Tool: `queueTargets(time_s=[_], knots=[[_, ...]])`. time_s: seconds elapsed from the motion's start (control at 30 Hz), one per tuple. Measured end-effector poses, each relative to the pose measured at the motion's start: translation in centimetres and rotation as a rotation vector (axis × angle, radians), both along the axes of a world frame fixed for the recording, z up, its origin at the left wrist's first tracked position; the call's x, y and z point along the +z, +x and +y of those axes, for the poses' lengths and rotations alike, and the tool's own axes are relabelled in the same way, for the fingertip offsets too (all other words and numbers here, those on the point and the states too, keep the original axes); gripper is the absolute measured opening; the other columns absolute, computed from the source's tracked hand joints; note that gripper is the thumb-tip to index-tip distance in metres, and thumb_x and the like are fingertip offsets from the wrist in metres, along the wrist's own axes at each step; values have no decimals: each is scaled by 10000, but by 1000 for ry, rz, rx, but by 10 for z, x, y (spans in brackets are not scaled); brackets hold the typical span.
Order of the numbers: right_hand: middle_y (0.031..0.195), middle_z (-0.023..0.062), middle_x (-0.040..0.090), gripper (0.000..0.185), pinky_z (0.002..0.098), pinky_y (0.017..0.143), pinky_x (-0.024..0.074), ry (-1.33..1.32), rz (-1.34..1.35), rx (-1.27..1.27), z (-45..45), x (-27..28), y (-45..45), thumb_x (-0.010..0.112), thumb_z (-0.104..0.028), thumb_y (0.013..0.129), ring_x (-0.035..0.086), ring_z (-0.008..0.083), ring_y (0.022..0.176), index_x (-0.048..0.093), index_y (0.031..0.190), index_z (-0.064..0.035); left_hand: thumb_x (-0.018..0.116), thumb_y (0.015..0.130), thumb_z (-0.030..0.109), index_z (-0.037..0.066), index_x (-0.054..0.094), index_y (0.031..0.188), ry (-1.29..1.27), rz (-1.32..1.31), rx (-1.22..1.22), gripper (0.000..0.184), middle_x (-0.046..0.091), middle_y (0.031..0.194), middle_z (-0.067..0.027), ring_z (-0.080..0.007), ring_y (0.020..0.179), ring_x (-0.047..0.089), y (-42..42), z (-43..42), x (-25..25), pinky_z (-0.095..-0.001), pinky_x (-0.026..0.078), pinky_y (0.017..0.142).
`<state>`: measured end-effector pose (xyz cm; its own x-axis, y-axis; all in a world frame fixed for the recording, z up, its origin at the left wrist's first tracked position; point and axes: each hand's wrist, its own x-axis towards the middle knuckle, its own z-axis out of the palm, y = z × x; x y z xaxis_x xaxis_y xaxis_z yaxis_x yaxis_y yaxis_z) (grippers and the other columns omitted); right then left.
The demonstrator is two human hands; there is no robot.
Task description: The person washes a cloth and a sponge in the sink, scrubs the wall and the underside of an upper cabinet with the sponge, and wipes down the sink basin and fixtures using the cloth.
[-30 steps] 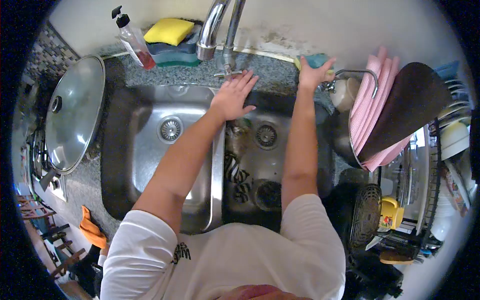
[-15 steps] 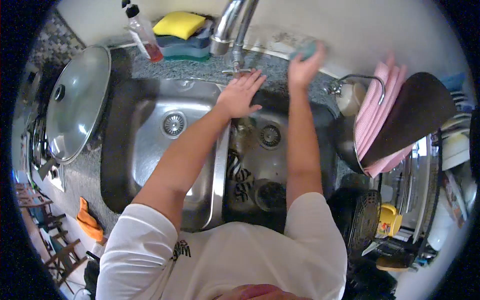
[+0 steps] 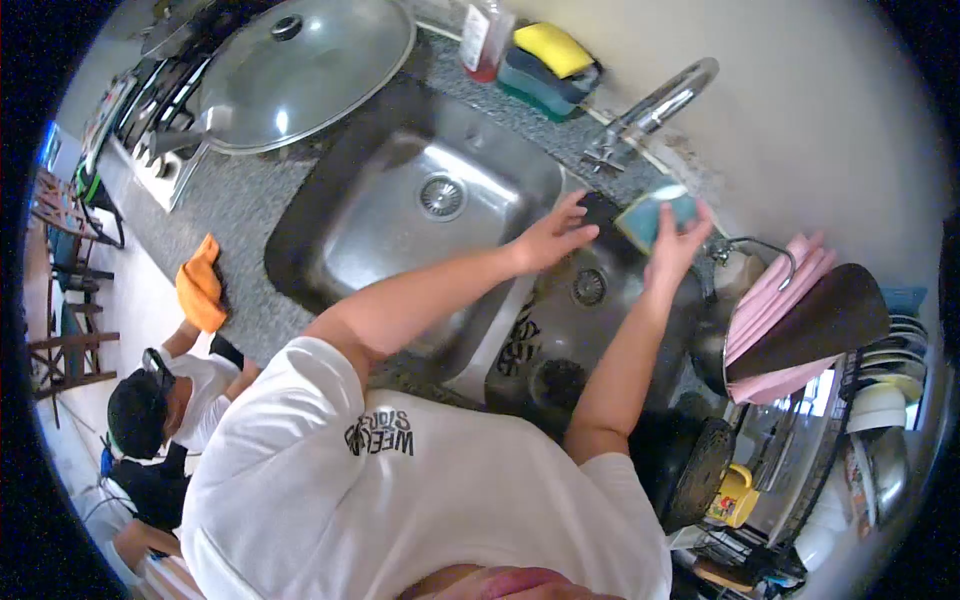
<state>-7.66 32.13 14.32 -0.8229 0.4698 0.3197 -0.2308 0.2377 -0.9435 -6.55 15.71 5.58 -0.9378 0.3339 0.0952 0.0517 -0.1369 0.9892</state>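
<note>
My right hand (image 3: pixel 678 243) grips a blue-green sponge (image 3: pixel 650 220) with a pale yellowish edge, held up near the wall side of the right sink basin (image 3: pixel 610 330). Over the divider between the two basins hovers my left hand (image 3: pixel 553 236), empty, its fingers apart. Behind both hands a chrome faucet (image 3: pixel 655 105) rises from the counter. The left sink basin (image 3: pixel 390 260) is bare steel with a round drain. Black-and-white striped patches and a dark round shape lie in the right basin; I cannot make out what they are.
A glass lid (image 3: pixel 300 75) sits left of the sink. Behind it stand a soap bottle (image 3: pixel 485 40) and a sponge holder (image 3: pixel 545 80). An orange cloth (image 3: pixel 202 285) lies at the counter edge, near a seated person (image 3: pixel 170 400). Right are pink cloths (image 3: pixel 775 300) and a dish rack (image 3: pixel 800 470).
The view has turned, bringing a person into sight at lower left. My left hand has lifted off the counter by the faucet. My right hand has brought the sponge from the wall towards the sink.
</note>
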Motion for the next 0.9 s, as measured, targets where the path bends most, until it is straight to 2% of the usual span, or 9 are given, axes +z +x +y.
queueTargets(time_s=[0.07,0.1,0.17,0.27,0.4,0.47,0.57,0.77,0.9], knots=[[1097,113,492,398,305,873,396,120,-120,287,-41,-10,27,607,-76,784,484,190,1010,437,1142,-41,600,818,283,28,299,1304,384,-435,7,626,476,1174,-126,-181,1089,445,36,-24,49,-288,372,897],[1069,104,512,350,294,861,402,321,-140,456,-56,-19,34,596,-112,806,496,178,984,463,1123,-41,604,813,261,27,318,1288,401,-383,25,602,493,1145,-117,-174,1067,457,43,-32,45,-281,379,885],[1009,94,546,298,278,830,415,141,-213,397,-90,-14,45,586,-155,827,521,170,925,506,1092,-45,613,803,218,24,357,1255,436,-267,54,554,526,1086,-97,-158,1021,483,50,-47,34,-268,395,860],[763,29,534,304,259,527,441,-581,-202,159,-61,-59,-19,580,-300,836,512,132,633,514,986,-44,624,785,197,22,397,1212,72,-302,178,515,542,1069,-85,-154,1006,494,80,-98,34,-283,399,858],[915,212,533,638,392,726,515,-1086,-456,183,-54,-63,-84,461,-507,842,566,326,806,321,1163,27,651,761,254,23,392,1245,-329,-232,34,596,524,1155,-126,-212,1061,492,115,-181,45,-319,378,909],[1077,233,472,451,428,725,520,-1154,-359,290,-36,-78,-123,442,-358,886,545,347,863,391,1116,26,655,750,268,25,403,1237,-534,-148,13,600,541,1124,-141,-222,1038,514,112,-218,18,-324,393,893],[1009,232,485,280,420,681,533,-1276,-351,122,-50,-50,-134,460,-194,882,530,352,860,458,1025,46,655,739,284,38,428,1218,-745,-108,32,585,564,1080,-159,-244,999,547,121,-254,43,-338,415,867],[845,134,534,266,262,486,519,-385,-368,-117,-91,-71,-123,594,-92,802,546,200,608,456,1005,10,640,723,254,33,438,1195,-899,60,207,559,576,1033,-182,-306,965,563,138,-300,17,-372,431,840],[814,115,536,298,241,433,490,-528,-171,-64,-100,-67,-102,589,-140,827,529,179,544,435,1028,18,638,691,264,32,422,1208,-1170,-168,-28,607,583,1032,-190,-325,934,576,115,-300,3,-388,443,822]])
